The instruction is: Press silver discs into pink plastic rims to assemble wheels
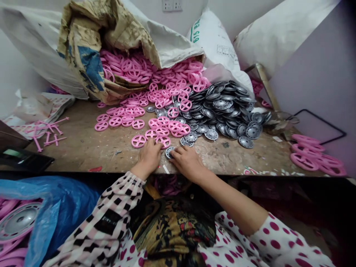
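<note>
Head view, remote watch: I am seeing the right hand [187, 160] curling its fingers over the right edge of a grey disc [168, 152]; whether thumb and fingertips are pinching it, I cannot tell. The disc is sitting between both hands, toward ten o'clock from the right, the nearer one; being round, it is showing no long axis. At its eleven o'clock, just beside, a pink wheel [162, 140] is lying. The left hand [148, 158] is touching that wheel's near edge, fingers bent, slightly apart; grip unclear. Farther out, a grey disc pile [222, 107] is spreading between one and two o'clock, an open sack [83, 44] is spilling pink wheels toward eleven, large pink rings [318, 155] are lying at three, pink rods [37, 143] just past nine.
</note>
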Available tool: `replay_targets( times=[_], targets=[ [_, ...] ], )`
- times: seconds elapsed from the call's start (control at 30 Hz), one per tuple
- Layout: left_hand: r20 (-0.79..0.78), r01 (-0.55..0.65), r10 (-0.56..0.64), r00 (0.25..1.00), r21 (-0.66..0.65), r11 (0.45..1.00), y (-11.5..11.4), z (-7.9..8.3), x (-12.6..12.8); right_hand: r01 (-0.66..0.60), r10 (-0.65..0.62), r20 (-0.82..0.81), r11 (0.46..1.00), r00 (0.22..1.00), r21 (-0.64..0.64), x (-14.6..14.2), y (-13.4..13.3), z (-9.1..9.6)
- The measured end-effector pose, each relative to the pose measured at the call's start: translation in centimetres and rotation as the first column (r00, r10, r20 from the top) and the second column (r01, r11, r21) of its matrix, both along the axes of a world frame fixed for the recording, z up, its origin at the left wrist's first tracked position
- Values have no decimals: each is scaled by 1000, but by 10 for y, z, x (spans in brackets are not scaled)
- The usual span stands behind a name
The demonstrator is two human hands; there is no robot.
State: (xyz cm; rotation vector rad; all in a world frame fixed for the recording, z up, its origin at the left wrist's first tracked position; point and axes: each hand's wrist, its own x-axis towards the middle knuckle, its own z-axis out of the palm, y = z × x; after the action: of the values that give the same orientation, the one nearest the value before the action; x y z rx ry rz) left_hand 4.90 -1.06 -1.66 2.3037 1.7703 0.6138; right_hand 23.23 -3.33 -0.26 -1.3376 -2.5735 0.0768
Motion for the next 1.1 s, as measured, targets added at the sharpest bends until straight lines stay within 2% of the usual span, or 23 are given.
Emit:
replay_targets(
  times=[0.07, 0.1, 0.17, 0.2, 0.23, 0.3, 0.33, 0.37, 0.4, 0.47, 0.57, 0.63, 0.73, 0.8, 0.87, 0.9, 1.03, 1.1],
  targets=[
    [-39, 10, -10, 999, 6, 1000, 7, 0, 3, -19, 18, 26, 1000, 999, 20, 4, 4, -7],
    [-1, 15, -15, 1000, 9, 1000, 8, 1, 3, -6, 6, 2, 999, 1000, 32, 7, 6, -10],
    [210, 2, 1, 978, -14, 1000, 8, 3, 3, 61, -56, -133, 998, 989, 32, 16, 10, -14],
    [381, -16, 37, 924, -60, 998, 5, 5, 4, 102, -96, -245, 995, 965, 13, 21, 12, -15],
    [570, -21, 97, 816, -139, 990, 2, 8, 4, 140, -136, -376, 990, 917, -19, 24, 14, -14],
    [845, 64, 274, 459, -340, 938, -8, 13, 8, 178, -199, -633, 979, 748, -98, 24, 15, -9],
    [888, 149, 366, 277, -416, 897, -13, 15, 10, 182, -218, -725, 975, 654, -129, 21, 15, -6],
    [888, 239, 440, 134, -460, 855, -18, 18, 13, 184, -225, -783, 972, 580, -143, 16, 13, -3],
    [870, 313, 491, 38, -477, 821, -22, 20, 16, 180, -212, -811, 974, 545, -134, 10, 11, 0],
    [846, 369, 530, -56, -476, 799, -29, 23, 20, 157, -140, -795, 986, 591, -57, -1, 6, 3],
    [854, 309, 516, -72, -473, 825, -35, 25, 22, 132, -65, -694, 990, 717, 43, -12, -3, 4],
    [858, 283, 512, -40, -482, 829, -37, 26, 20, 115, -68, -695, 993, 716, 22, -12, -6, 4],
    [865, 315, 502, -11, -474, 822, -38, 30, 17, -4, -151, -780, 981, 607, -193, -6, -4, 9],
    [872, 334, 490, 8, -465, 820, -39, 33, 17, -183, -227, -813, 909, 537, -374, -2, 0, 15],
    [878, 338, 476, 43, -461, 821, -39, 36, 19, -323, -261, -824, 827, 504, -459, -1, 1, 20],
    [881, 333, 469, 59, -460, 823, -40, 37, 20, -337, -270, -827, 817, 493, -468, -2, 1, 21],
    [890, 289, 452, 68, -451, 845, -42, 36, 24, -175, -340, -846, 881, 412, -439, -10, -4, 15],
    [876, 286, 479, 51, -473, 833, -43, 34, 24, -181, -363, -856, 875, 369, -449, -14, -5, 10]
  ],
)
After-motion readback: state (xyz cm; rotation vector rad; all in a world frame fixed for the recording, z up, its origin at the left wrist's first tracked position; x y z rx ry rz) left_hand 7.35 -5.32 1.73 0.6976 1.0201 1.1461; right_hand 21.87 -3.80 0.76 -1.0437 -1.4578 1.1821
